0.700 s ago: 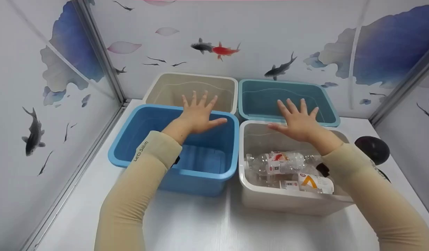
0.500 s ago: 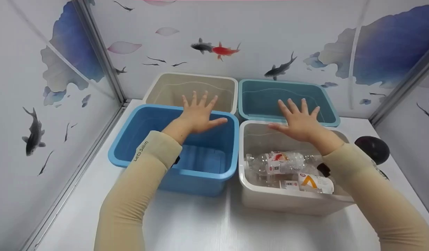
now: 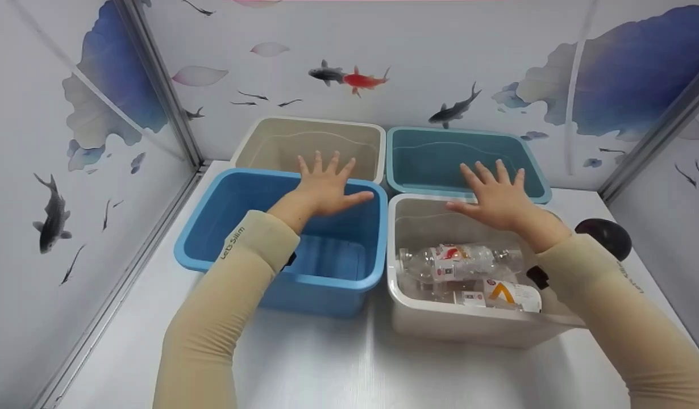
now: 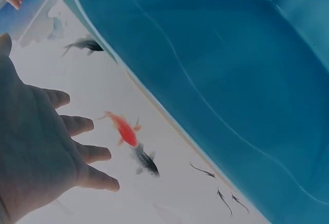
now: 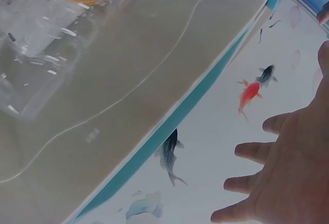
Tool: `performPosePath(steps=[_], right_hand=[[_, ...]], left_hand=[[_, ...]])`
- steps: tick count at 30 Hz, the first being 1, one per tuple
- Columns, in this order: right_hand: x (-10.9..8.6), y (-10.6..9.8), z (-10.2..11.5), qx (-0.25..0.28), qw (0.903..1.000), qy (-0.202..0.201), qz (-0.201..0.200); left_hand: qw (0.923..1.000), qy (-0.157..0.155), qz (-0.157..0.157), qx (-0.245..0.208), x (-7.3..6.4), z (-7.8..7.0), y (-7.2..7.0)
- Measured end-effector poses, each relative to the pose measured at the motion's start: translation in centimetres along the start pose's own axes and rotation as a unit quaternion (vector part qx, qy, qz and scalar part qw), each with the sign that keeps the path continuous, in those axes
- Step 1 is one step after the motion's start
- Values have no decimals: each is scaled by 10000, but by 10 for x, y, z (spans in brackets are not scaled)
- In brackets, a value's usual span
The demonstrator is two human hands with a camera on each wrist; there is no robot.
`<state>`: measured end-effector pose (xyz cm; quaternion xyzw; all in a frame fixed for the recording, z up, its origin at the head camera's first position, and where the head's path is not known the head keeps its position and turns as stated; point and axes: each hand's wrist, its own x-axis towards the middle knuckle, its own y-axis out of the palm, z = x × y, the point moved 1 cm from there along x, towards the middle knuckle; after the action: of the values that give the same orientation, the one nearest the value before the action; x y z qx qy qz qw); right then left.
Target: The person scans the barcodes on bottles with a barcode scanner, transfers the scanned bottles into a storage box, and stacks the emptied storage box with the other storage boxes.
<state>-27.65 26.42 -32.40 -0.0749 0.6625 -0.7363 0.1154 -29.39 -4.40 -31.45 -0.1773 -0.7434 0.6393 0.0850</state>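
My left hand [image 3: 321, 191] hovers with spread fingers over the blue bin [image 3: 327, 279], holding nothing. In the left wrist view the same hand [image 4: 41, 147] shows its palm beside the bin's blue wall [image 4: 205, 64]. Above the far part of the white bin [image 3: 480, 326], my right hand [image 3: 500, 201] is also spread and holds nothing. Several clear plastic bottles [image 3: 463, 262] lie in that white bin, one with an orange-marked label [image 3: 511, 295]. The right wrist view shows the right palm [image 5: 293, 167] apart from the bottles [image 5: 46, 34].
Behind stand a beige bin [image 3: 315, 128] and a teal bin [image 3: 463, 147], close against the front pair. A dark rounded object [image 3: 605, 237] sits right of the white bin, partly hidden by my right sleeve. Printed wall panels [image 3: 383, 34] enclose the white table [image 3: 327, 363].
My right hand has shifted slightly to the right, staying spread. My left hand has hardly moved. The head view has shifted a little, and the bins and bottles stay as they were.
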Motion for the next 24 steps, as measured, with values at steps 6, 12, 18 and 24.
performPosePath(steps=[6,12,18,24], right_hand=[[-5,-1,-6,32,10000,-75,23],[-10,-1,-12,-66,9998,-142,96],[-14,-1,-15,-214,9994,-212,177],[-17,-3,-16,-360,9984,-282,321]], left_hand=[[9999,2,135,27,0,-3,2],[9998,71,198,-38,-2,-10,3],[9995,94,299,33,-3,-14,6],[9986,122,498,148,-2,-20,9]])
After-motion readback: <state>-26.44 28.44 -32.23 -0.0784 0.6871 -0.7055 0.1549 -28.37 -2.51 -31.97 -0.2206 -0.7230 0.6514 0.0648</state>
